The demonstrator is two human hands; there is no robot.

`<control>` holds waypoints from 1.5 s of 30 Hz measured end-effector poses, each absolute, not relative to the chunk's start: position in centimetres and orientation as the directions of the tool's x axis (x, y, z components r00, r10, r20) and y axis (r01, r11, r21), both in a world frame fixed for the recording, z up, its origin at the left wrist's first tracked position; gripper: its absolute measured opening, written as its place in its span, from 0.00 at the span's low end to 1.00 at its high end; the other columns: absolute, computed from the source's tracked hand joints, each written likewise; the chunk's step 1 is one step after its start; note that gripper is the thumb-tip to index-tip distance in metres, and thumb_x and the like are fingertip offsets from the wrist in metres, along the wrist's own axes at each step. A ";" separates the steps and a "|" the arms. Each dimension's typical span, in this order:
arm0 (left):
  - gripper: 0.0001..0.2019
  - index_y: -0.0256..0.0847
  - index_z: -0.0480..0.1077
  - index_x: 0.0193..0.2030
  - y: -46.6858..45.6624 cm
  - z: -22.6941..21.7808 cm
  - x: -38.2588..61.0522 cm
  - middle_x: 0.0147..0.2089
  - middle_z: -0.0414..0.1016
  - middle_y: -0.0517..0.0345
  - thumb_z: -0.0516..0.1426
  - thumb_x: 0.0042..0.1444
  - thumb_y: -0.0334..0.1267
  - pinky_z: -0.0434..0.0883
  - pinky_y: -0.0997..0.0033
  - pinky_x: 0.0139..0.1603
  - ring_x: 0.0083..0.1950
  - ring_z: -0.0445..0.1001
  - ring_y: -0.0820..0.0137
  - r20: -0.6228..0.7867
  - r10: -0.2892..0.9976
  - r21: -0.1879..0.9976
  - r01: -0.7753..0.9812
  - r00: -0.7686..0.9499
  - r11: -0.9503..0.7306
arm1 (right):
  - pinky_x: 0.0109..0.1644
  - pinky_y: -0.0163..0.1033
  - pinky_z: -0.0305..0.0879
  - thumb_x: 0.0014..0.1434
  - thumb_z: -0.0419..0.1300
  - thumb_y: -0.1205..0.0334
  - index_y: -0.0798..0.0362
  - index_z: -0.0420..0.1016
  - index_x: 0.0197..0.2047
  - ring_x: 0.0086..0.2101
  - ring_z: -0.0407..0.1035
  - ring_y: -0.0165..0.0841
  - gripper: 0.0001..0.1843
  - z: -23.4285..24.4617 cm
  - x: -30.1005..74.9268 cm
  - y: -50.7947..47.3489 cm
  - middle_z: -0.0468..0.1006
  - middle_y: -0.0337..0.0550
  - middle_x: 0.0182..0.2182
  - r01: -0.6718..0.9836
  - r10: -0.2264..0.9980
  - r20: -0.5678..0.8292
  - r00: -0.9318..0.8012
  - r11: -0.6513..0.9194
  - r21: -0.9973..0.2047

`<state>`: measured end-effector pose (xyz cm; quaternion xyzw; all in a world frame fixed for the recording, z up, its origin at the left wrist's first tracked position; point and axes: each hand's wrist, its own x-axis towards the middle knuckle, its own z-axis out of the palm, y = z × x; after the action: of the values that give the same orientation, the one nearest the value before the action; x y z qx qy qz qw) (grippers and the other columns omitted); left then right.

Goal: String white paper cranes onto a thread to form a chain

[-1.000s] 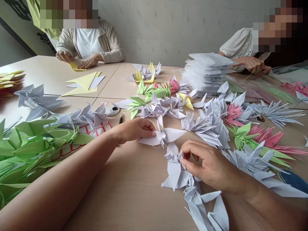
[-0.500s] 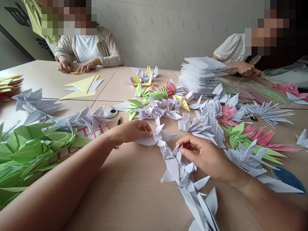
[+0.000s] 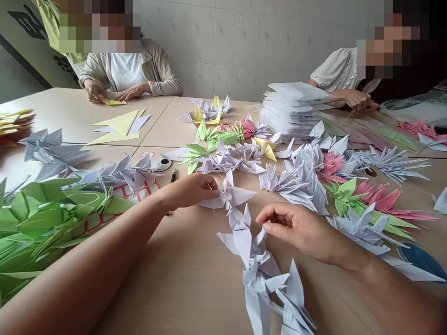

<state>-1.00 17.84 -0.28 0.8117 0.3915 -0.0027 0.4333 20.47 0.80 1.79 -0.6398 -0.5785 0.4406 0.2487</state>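
Observation:
My left hand (image 3: 192, 191) pinches the wing of a white origami crane (image 3: 228, 196) on the wooden table top (image 3: 181, 260). A thread runs from that crane, and a string of white paper cranes (image 3: 256, 265) trails toward me across the table. My right hand (image 3: 296, 230) hovers beside the top of this string with its fingers loosely curled. It holds nothing I can see. Loose white cranes (image 3: 296, 184) lie just beyond my right hand.
A tall stack of white cranes (image 3: 293, 111) stands at the far side. Bundles of green cranes (image 3: 45, 223) lie at left, with pink and green cranes (image 3: 370, 197) at right. A pen (image 3: 173, 176) and a tape roll (image 3: 161, 164) sit ahead. Co-workers' hands (image 3: 359, 99) work at the far edge.
My right hand has let go of the crane string and moved up and to the right. The string has shifted slightly on the table. My left hand stays on the same crane.

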 end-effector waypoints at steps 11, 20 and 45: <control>0.10 0.42 0.71 0.35 16.7 1.0 -0.7 0.28 0.71 0.62 0.56 0.52 0.45 0.61 0.74 0.25 0.26 0.65 0.71 -0.320 0.649 0.663 0.652 0.690 -0.368 | 0.42 0.36 0.65 0.59 0.63 0.60 0.51 0.78 0.42 0.36 0.69 0.31 0.09 1.9 20.3 0.5 0.75 0.40 0.38 0.473 0.926 -0.262 -0.272 -0.109 -0.874; 0.17 0.44 0.74 0.37 14.2 4.5 -0.7 0.31 0.73 0.62 0.59 0.52 0.56 0.61 0.74 0.29 0.31 0.68 0.71 -0.292 0.540 0.658 0.576 0.790 -0.486 | 0.41 0.36 0.67 0.63 0.59 0.59 0.50 0.78 0.39 0.38 0.70 0.32 0.07 1.7 20.0 0.5 0.76 0.41 0.37 0.502 0.957 -0.185 -0.225 -0.049 -0.864; 0.11 0.43 0.78 0.32 13.0 3.7 -0.2 0.32 0.80 0.59 0.54 0.54 0.32 0.59 0.73 0.28 0.30 0.73 0.69 -0.306 0.465 0.439 0.557 0.831 -0.705 | 0.41 0.34 0.67 0.65 0.56 0.60 0.51 0.76 0.39 0.37 0.72 0.32 0.08 1.7 20.1 0.7 0.80 0.39 0.35 0.491 0.903 -0.305 -0.302 -0.127 -0.862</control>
<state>-0.24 13.04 3.74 0.9194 0.2777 -0.0866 0.2649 20.08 0.70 1.69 -0.5544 -0.6287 0.5058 0.2037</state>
